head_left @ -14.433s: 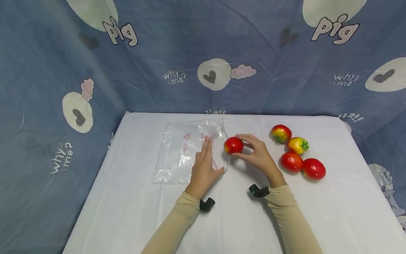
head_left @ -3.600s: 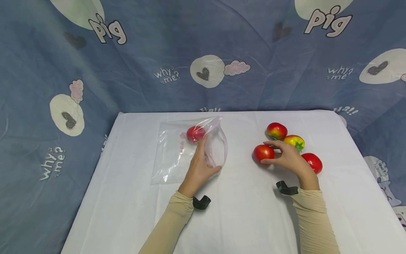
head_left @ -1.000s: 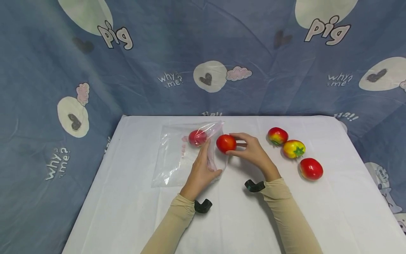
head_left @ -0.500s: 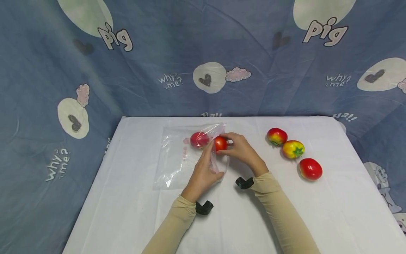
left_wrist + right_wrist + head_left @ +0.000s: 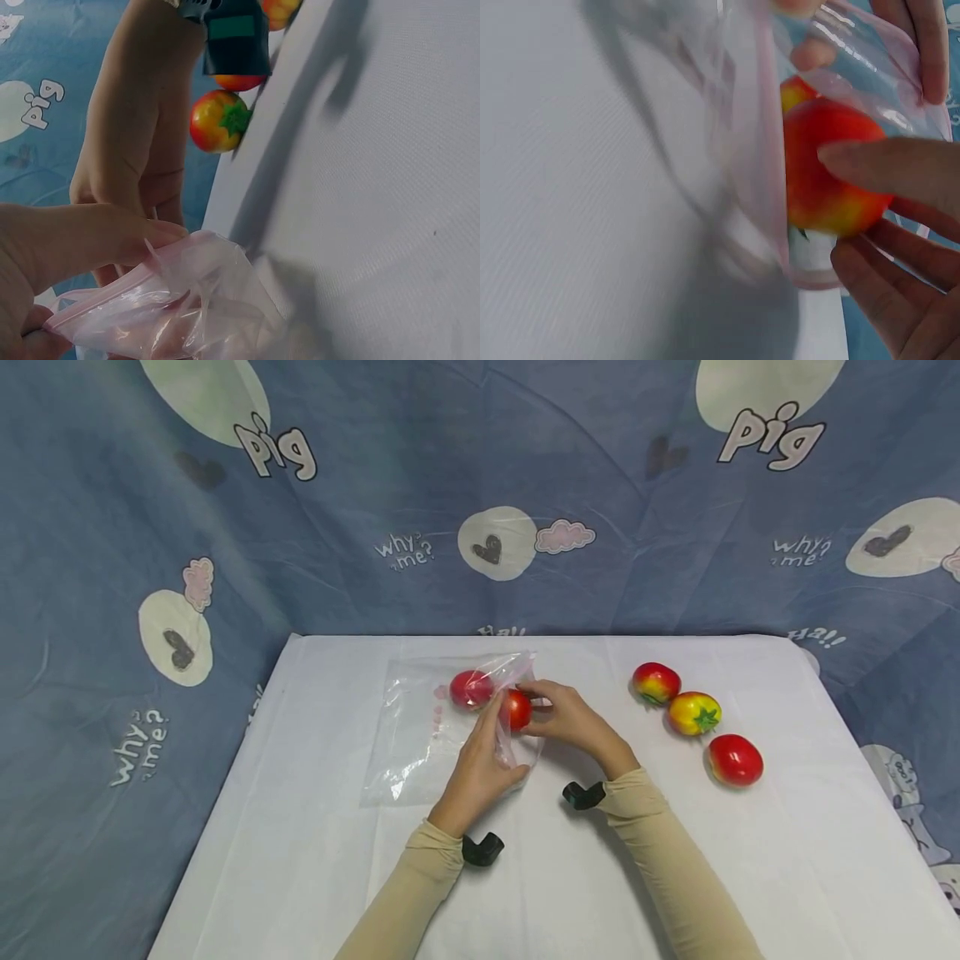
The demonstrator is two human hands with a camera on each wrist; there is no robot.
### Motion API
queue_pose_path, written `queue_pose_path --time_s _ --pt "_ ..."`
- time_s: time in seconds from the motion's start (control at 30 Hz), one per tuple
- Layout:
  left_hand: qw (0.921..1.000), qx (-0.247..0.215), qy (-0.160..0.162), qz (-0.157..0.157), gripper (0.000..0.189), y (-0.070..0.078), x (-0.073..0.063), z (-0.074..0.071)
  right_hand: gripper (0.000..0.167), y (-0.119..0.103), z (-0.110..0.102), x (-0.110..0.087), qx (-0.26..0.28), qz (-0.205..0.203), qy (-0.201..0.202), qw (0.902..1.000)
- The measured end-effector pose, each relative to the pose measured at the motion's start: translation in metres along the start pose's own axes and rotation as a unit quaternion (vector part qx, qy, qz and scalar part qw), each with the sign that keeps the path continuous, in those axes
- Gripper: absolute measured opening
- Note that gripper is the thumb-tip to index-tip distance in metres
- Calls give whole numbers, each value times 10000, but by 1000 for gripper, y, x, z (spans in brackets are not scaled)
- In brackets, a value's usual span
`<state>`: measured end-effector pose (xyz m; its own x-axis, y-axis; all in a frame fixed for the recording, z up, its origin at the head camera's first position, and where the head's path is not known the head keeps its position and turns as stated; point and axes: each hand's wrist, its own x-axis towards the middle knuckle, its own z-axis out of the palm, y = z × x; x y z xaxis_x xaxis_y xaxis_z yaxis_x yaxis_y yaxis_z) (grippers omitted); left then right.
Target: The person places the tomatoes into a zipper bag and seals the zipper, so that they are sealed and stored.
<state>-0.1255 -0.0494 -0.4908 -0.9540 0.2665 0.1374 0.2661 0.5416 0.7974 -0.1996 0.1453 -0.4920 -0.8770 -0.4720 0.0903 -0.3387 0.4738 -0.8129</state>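
With our right hand (image 5: 566, 720) we are pinching a red fruit (image 5: 517, 710) at the mouth of a clear plastic bag (image 5: 408, 743), just right of the middle of the head frame. In the right wrist view the thumb is pressing on the fruit's face and other fingers are supporting it from below, while the bag's pink rim is passing along its left side and beneath it.

Our left hand (image 5: 476, 777), near the centre of the head frame, is holding the mouth of the bag apart, thumb and forefinger spreading wide at the rim. Some of its fingers are hiding, so we cannot tell whether they are pinching the film.

A second fruit (image 5: 471, 690) is lying inside the bag, showing red through the plastic just to the upper left of the one we are gripping.

At the right of the head frame three more are resting on the white tablecloth (image 5: 285, 868): a red-and-yellow fruit (image 5: 656, 683) uppermost, a yellow fruit (image 5: 694, 713) with a green top just below it, and a plain red one (image 5: 735, 760) lowest and farthest right. Behind everything, a blue printed backdrop (image 5: 390, 460) is filling the upper part of the frame.
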Motion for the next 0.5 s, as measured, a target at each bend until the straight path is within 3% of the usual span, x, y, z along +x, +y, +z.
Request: queue_pose_path --time_s 0.17,0.5 --pt "10000 26 1 -25 119 1 1 0 59 4 -3 -4 296 -211 81 9993" --pt "9997 168 -26 185 118 2 0 1 49 0 2 6 207 -364 122 9990"
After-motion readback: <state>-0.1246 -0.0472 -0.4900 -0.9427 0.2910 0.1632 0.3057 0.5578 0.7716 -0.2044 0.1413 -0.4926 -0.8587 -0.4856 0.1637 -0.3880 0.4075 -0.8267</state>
